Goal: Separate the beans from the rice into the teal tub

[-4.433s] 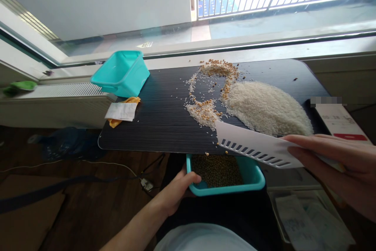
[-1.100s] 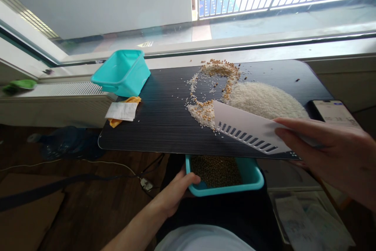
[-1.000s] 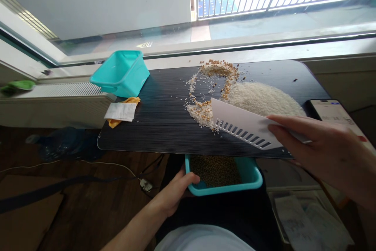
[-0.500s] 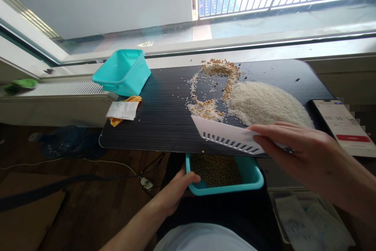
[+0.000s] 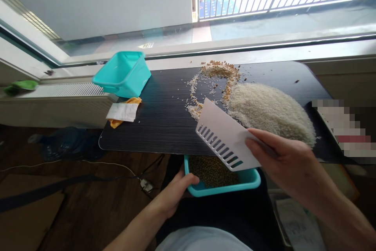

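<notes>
Left hand (image 5: 178,192): teal bin (image 5: 226,190); right hand (image 5: 283,157): scraper (image 5: 225,133) across table edge (image 5: 147,150) (room leftward).

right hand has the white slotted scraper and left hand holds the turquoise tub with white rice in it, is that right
Not quite: the head view shows brownish round grains in the turquoise tub, not white rice. The left hand does hold the tub, and the right hand the white slotted scraper.

Right hand (image 5: 284,157) holds a slotted scraper (image 5: 221,129); left hand (image 5: 180,188), a bin (image 5: 226,190) of apparent beans (image 5: 213,172).
</notes>
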`<state>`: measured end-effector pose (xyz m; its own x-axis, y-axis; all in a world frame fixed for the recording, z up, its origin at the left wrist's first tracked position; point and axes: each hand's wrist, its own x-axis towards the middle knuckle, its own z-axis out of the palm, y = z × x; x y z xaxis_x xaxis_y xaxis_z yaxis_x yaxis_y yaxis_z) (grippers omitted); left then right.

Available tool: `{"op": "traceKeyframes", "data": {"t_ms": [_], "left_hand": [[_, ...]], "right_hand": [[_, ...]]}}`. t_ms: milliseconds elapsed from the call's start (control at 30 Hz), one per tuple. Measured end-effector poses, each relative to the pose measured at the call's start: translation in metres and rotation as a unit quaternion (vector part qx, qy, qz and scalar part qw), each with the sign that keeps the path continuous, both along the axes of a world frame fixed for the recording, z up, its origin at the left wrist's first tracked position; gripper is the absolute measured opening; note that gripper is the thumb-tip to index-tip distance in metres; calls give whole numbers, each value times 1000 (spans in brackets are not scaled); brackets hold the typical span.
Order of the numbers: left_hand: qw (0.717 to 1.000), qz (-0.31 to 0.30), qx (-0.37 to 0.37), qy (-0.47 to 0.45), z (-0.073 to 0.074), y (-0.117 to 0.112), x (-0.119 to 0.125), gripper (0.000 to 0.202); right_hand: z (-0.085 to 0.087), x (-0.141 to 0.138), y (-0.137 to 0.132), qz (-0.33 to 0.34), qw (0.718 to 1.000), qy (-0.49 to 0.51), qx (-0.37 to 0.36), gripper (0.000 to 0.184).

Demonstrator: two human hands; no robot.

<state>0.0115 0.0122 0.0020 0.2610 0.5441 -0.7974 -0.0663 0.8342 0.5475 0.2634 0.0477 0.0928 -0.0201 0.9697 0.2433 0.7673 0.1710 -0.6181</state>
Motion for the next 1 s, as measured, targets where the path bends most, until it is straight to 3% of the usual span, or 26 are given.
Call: {"op": "traceKeyframes", "data": {"t_ms": [133, 300, 467, 567, 733, 1000], "left_hand": [[1000, -2, -9, -1, 2, 0, 1, 46], [1000, -6, -9, 3, 4, 2, 3, 46], [1000, -11, -11, 5, 1, 4, 5, 40], [1000, -14, -10, 6, 0, 4, 5, 39], [1000, -12, -10, 12, 2, 3, 6, 37], [1000, -9, -11, 0, 3, 2, 4, 38]], "right_hand": [[-11, -3, 7, -66, 996, 21, -47, 26], [-11, 31, 5, -187, 981, -27, -51, 34], [-6, 62, 6, -255, 964, -72, -38, 46], [2, 66, 12, -252, 963, -90, -33, 50], [16, 50, 35, -186, 971, -152, 1, 44], [17, 40, 61, -137, 973, -188, -2, 44]]}}
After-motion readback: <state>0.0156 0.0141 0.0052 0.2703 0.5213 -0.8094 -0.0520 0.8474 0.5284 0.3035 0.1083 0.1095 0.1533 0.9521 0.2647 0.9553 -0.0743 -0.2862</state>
